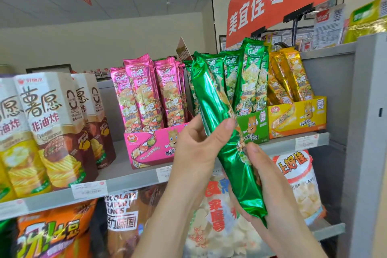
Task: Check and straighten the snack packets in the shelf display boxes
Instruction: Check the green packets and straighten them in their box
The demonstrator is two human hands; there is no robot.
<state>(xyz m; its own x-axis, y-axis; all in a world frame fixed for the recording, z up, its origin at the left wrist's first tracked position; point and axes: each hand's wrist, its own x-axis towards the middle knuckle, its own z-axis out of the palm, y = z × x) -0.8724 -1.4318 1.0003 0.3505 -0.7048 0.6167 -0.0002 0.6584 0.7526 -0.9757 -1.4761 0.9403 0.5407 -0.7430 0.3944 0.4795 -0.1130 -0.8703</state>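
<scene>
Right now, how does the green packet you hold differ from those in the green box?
The held packet tilts, gripped by the left hand and right hand; the boxed packets stand upright, in no hand. The held packet shows mostly plain foil; the boxed packets show printed fronts. Both are green.

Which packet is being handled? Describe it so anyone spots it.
Find the orange sign at top right; on the shelf below it a green display box stands between a pink box and a yellow box. In front of it, the left hand and right hand grip one long green packet. Unlike its upright neighbours, it is tilted, outside the box.
</scene>
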